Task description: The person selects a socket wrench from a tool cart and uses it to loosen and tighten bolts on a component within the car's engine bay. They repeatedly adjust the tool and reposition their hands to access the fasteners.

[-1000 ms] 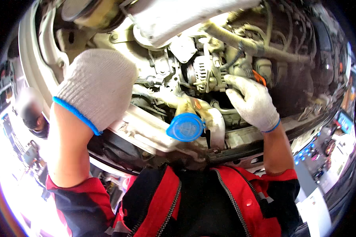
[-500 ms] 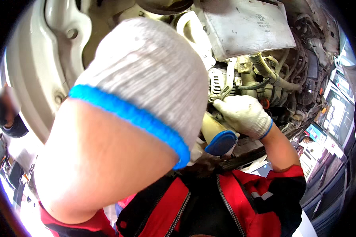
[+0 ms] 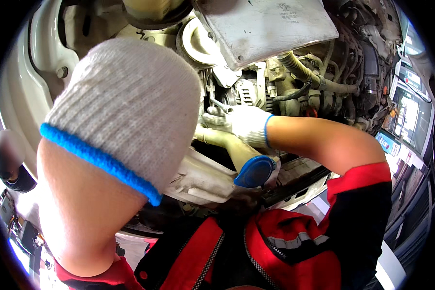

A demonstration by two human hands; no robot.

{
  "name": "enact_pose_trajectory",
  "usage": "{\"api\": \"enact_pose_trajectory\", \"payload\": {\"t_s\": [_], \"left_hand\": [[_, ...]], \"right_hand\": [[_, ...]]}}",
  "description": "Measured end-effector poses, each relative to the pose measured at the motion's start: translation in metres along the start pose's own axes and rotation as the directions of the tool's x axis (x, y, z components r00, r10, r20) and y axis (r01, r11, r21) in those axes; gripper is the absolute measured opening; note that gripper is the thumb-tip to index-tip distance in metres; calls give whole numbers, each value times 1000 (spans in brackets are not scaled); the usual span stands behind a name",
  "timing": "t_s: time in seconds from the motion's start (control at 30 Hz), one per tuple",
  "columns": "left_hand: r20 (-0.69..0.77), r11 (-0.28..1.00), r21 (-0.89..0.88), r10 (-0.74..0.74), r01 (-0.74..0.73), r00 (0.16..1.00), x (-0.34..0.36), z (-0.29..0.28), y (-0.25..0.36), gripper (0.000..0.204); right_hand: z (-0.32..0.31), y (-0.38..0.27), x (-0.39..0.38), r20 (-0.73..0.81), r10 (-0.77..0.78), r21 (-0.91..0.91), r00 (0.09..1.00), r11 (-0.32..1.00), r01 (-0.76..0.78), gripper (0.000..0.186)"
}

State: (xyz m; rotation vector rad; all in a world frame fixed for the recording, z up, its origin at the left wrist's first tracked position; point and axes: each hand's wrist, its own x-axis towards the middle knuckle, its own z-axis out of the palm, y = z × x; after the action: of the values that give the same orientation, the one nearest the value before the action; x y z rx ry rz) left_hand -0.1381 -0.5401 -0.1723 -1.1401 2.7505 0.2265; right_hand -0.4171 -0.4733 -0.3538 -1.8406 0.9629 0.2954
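Observation:
My left hand (image 3: 128, 92), in a white knit glove with a blue cuff, looms large and close at the left. Its fingers are hidden behind the back of the glove, so what it holds or touches does not show. My right hand (image 3: 244, 123), also gloved, reaches left across the engine. Its fingers curl round the lower end of a slim steel wrench (image 3: 219, 103), beside the alternator (image 3: 246, 92). Just below this hand runs a yellowed filler neck (image 3: 232, 145) with a blue cap (image 3: 254, 171).
A white box cover (image 3: 270, 31) overhangs the engine at the top. A ribbed hose (image 3: 299, 67) and black wiring run to the right. White car bodywork (image 3: 21, 82) borders the left side, where another person's dark sleeve (image 3: 21, 182) shows. A pale reservoir (image 3: 203, 176) lies near my jacket.
The view has shifted. My right hand has moved left, from beside the blue cap to the wrench by the alternator, its forearm stretching further in. My left arm appears further left.

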Motion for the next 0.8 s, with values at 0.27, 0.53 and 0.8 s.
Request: {"api": "enact_pose_trajectory", "payload": {"t_s": [0.27, 0.53, 0.8], "left_hand": [[-1, 1000, 20, -3, 3, 1000, 3, -4, 3, 22], [-27, 998, 59, 9, -8, 1000, 18, -2, 5, 22], [179, 997, -52, 73, -65, 981, 38, 5, -4, 16]], "right_hand": [[51, 14, 76, -30, 232, 32, 972, 972, -231, 41], [61, 19, 89, -73, 288, 56, 955, 957, -284, 36], [52, 27, 64, -85, 315, 75, 945, 948, -309, 31]]}}
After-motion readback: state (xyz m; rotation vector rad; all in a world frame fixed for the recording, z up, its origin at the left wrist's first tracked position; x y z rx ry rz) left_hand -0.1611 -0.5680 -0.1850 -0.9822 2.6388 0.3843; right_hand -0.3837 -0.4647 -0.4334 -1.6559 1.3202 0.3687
